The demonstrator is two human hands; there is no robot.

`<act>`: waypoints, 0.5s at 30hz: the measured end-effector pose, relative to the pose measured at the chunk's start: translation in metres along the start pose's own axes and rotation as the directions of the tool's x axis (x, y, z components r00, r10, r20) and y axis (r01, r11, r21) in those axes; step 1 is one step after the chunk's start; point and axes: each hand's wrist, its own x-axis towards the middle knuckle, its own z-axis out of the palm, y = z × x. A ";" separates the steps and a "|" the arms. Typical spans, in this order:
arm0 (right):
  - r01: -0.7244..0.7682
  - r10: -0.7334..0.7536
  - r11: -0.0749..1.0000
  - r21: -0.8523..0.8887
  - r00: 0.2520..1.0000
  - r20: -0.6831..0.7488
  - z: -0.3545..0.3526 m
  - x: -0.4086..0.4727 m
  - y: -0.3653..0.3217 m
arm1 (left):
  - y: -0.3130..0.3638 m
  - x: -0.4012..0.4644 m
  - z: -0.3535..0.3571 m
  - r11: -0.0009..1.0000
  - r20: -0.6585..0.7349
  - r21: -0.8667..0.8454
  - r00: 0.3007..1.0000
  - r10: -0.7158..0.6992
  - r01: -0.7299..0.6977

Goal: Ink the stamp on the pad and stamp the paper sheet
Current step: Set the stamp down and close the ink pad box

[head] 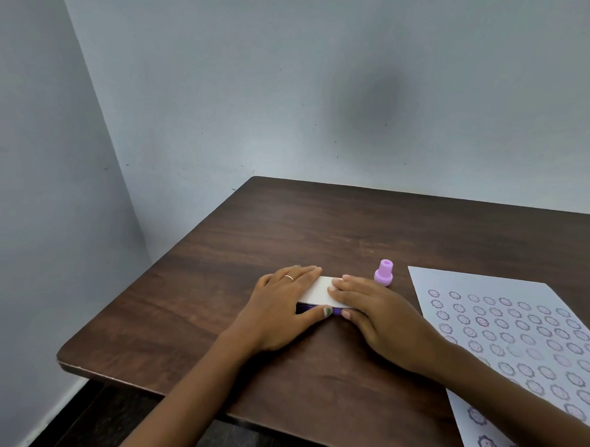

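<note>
1. Paper sheet (518, 338) lies nearest, at the right of the tabletop (216, 287). Many rows of purple flower-face prints already cover it; the right forearm crosses its near corner.
2. Right hand (381, 315) rests on the pad (319, 289) from the right. Fingers (343, 286) are nearly flat on the white lid, thumb at the near edge. Pressing or pinching, not a closed grip.
3. Left hand (283, 300) mirrors it from the left: fingers spread over the lid's left end, thumb on the near edge where a strip of purple base shows. A ring is on one finger.
4. Pad sits mid-tabletop, long axis running left to right between the hands. The lid looks closed or barely lifted; cannot tell which. Judgement: opening comes next, thumbs parting lid from base at the near edge.
5. Stamp (383, 272), lilac, stands upright just beyond the right fingertips, not touched, between pad and sheet. Right hand is clearly the nearer one to take it.
</note>
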 end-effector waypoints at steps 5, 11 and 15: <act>0.037 -0.044 0.997 -0.071 0.995 -0.093 -0.014 -0.005 -0.010 | 0.006 -0.003 0.000 0.986 -0.015 0.127 0.994 0.109 -0.106; -0.072 0.034 0.992 -0.101 0.941 -0.338 -0.044 -0.031 0.005 | 0.010 0.000 0.002 0.968 0.019 0.150 0.979 0.201 -0.202; -0.386 0.358 0.921 -0.048 0.888 -0.289 -0.053 -0.049 0.042 | 0.011 0.003 0.004 0.977 0.057 0.086 0.980 0.191 -0.195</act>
